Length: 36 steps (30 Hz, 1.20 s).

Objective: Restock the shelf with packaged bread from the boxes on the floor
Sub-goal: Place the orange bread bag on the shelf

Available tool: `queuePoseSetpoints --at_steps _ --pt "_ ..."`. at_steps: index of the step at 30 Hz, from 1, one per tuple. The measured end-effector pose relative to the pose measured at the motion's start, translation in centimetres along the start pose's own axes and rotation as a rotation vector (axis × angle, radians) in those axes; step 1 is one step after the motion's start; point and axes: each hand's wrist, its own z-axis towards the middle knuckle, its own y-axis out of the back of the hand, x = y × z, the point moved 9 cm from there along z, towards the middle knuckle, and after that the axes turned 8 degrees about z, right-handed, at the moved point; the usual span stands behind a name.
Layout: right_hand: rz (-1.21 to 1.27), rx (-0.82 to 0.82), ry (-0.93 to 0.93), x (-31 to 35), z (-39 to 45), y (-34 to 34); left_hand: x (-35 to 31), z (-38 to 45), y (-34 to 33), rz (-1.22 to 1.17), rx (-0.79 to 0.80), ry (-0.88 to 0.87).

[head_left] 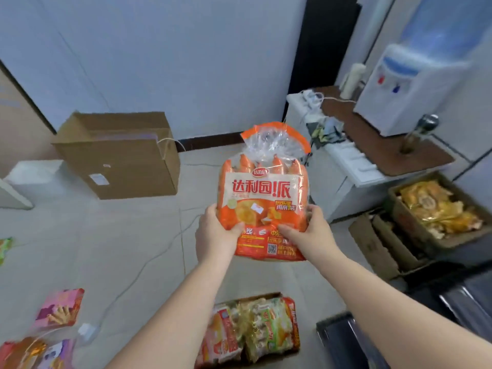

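As both arms reach to frame centre, we see the left hand [217, 231] and right hand [311, 233] gripping an orange bread bag [262, 193] upright by its lower edges, above a box [253, 331] at bottom centre.

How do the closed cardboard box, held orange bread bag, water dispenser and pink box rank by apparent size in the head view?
1. closed cardboard box
2. water dispenser; its top runs out of sight
3. orange bread bag, enlarged by nearness
4. pink box
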Motion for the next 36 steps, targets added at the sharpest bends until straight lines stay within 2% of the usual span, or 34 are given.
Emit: queuePoseSetpoints --at_steps 4,8,13,18,26,36 --pt "0.116 -0.256 0.125 9.3 -6.0 6.9 -12.6 -2.5 5.6 -0.009 0.008 -0.323" --pt "0.227 -0.490 0.274 15.0 -12.6 13.2 -22.1 -7.5 8.7 -0.084 0.054 -0.595" --pt "0.238 -0.716 0.366 18.1 -21.5 20.4 -30.4 -15.4 9.2 -0.231 0.217 -0.812" --pt "0.250 -0.886 0.451 19.3 -29.4 26.9 -36.6 -23.6 9.6 -0.262 0.234 -0.993" --pt "0.192 -1.104 0.557 19.8 -38.8 38.0 -45.3 -35.7 6.2 -0.362 0.380 -1.153" --pt "0.158 -1.197 0.471 15.8 -41.5 50.2 -52.2 -43.7 -4.3 -0.407 0.579 -1.125"
